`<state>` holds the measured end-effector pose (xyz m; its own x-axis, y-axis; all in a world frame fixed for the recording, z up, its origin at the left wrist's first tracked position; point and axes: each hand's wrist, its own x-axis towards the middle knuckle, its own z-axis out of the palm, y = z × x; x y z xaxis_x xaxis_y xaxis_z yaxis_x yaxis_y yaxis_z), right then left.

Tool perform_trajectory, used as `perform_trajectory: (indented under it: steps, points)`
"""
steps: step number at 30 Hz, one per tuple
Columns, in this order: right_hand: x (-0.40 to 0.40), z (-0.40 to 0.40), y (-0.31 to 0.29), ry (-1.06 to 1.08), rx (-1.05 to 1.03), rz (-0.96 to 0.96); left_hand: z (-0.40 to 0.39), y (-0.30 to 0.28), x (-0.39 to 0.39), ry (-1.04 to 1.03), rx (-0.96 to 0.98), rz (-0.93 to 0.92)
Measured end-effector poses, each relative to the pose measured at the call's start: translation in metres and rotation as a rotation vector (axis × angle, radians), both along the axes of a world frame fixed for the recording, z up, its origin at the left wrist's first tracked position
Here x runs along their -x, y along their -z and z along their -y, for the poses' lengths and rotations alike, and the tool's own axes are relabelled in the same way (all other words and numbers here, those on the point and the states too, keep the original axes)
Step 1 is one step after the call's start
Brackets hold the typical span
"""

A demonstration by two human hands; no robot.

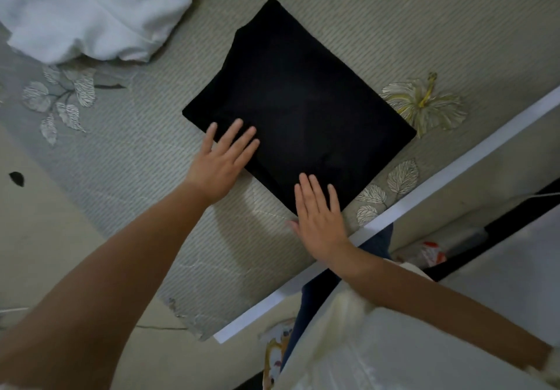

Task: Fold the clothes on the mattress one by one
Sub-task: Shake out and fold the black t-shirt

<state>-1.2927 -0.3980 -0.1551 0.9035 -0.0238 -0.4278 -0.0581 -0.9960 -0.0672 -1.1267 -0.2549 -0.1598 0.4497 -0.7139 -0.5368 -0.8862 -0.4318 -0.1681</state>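
— Black cloth: where does it lie?
— The black garment (298,110), folded into a flat rectangle, lies on the mattress (394,25), near its white edge (424,189).
— And the hands?
— Both lie flat with straight, spread fingers. The left hand (222,159) rests on the fold's near-left edge; the right hand (318,210) rests on its nearest corner. Neither grips anything.
— Anything else?
— A white garment (94,10) sits crumpled at the far left, apart from the black one.
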Motion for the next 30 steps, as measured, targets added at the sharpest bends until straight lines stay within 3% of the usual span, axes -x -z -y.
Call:
perform_trajectory:
  steps: [6, 11, 14, 17, 19, 22, 26, 30]
  points:
    - [0.005, 0.0, 0.008, -0.089, 0.142, -0.162, 0.008, 0.009, 0.002, -0.059, -0.044, -0.113]
    - [-0.017, 0.023, -0.021, -0.033, -0.005, -0.128, 0.015, 0.006, 0.006, -0.222, 0.005, -0.196]
    - [-0.026, 0.057, -0.044, -0.006, -0.204, -0.096, 0.02, -0.003, 0.012, -0.353, 0.084, -0.235]
    - [-0.027, 0.106, -0.076, -0.059, -0.189, -0.153, 0.039, -0.009, 0.034, -0.417, 0.234, -0.228]
    - [-0.021, 0.139, -0.091, -0.065, -0.181, -0.279, 0.06, -0.019, 0.05, -0.397, 0.379, -0.26]
    - [-0.009, 0.188, -0.112, -0.11, -0.115, -0.306, 0.093, -0.042, 0.059, -0.311, 0.591, -0.265]
    - [0.004, 0.248, -0.132, -0.067, -0.135, -0.147, 0.141, -0.073, 0.046, -0.325, 0.457, -0.379]
    - [0.014, 0.32, -0.138, 0.047, -0.146, -0.097, 0.214, -0.108, 0.025, -0.245, 0.481, -0.31]
